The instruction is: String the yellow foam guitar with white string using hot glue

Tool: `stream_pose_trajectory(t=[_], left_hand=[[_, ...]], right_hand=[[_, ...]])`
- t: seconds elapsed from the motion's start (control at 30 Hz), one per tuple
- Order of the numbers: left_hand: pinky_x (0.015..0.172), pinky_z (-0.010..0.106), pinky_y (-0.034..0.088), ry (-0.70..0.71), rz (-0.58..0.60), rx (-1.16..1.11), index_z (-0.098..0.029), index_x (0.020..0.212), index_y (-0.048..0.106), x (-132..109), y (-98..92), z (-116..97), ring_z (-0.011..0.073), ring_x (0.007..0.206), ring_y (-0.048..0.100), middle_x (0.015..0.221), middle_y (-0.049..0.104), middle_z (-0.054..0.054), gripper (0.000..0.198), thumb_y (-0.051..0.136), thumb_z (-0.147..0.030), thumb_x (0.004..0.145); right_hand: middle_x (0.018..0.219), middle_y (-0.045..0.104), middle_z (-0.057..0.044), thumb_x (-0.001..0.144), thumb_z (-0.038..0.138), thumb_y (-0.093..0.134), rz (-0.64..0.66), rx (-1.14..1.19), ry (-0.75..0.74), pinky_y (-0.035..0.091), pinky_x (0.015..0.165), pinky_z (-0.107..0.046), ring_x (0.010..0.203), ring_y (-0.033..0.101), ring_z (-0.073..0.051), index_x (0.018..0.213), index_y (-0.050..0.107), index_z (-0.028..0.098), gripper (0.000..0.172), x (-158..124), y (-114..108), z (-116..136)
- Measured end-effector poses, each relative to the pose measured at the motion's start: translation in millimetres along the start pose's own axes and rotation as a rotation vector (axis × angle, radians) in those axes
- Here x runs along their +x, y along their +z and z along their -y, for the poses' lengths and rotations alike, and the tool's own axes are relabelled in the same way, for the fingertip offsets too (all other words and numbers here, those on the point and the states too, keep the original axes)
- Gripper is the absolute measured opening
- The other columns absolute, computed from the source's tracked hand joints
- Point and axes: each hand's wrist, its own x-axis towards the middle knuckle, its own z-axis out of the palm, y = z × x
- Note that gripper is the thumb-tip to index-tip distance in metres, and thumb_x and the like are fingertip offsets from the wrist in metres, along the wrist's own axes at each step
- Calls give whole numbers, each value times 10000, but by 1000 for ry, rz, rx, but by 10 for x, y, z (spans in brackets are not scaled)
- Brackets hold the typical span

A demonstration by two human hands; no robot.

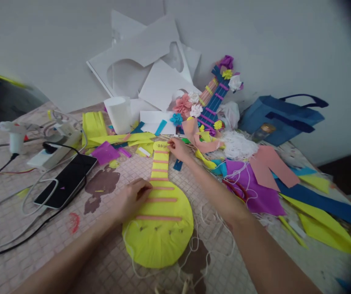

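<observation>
A yellow paper-covered toy guitar [159, 249] lies flat on the table in front of me, neck pointing away. Pink strips [158, 218] cross its neck and body, and a row of small dark pegs sits low on the body. My left hand [134, 197] rests over the body's upper left edge, fingers curled and pressed together; whatever they pinch is hidden. At the far end, my right hand [179, 149] pinches beside the right edge of the guitar's head, and I cannot make out what is between the fingertips. Thin white string [193, 245] trails over and beside the body.
At left are a glue gun [16, 136], a power strip [54, 151], cables and a black phone [66, 181]. A white cup [118, 114] and a decorated blue guitar [213, 104] stand behind. Coloured paper [253, 185], string and a blue bag [281, 118] crowd the right.
</observation>
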Motion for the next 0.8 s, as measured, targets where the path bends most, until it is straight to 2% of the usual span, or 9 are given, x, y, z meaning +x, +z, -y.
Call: stream_pose_trajectory(t=[0.2,0.43,0.57,0.67,0.8], left_hand=[[678,273,445,-1,3,10,-191,873,603,7,20,14,153,742,585,829,630,27,128,479,-207,896],[657,277,459,11,24,12,-198,898,612,26,-20,1,163,725,594,824,644,31,172,467,-290,915],[604,261,452,7,4,27,-202,887,620,39,-19,12,156,672,590,784,648,20,194,464,-314,913],[584,256,450,14,-22,43,-208,870,627,58,-31,-15,158,659,596,771,658,19,204,475,-340,902],[575,253,450,-15,-63,46,-216,845,634,76,-50,-90,150,620,588,746,667,13,210,483,-354,890]], right_hand=[[813,558,-38,758,86,526,-1,-43,-30,462,772,-328,794,541,-190,741,572,182,108,28,136,-112],[979,579,-64,793,94,519,-7,-72,-43,470,801,-317,862,566,-179,936,588,179,180,-104,80,-51],[938,599,-69,829,113,507,-21,-115,-31,459,797,-313,871,562,-189,894,602,174,130,-215,-161,-72],[906,624,-63,841,111,489,-22,-151,-26,443,814,-309,903,561,-196,853,625,170,149,-247,-481,-184],[798,661,-46,850,135,495,19,-192,-7,450,748,-301,762,587,-180,818,668,155,177,-259,-928,-404]])
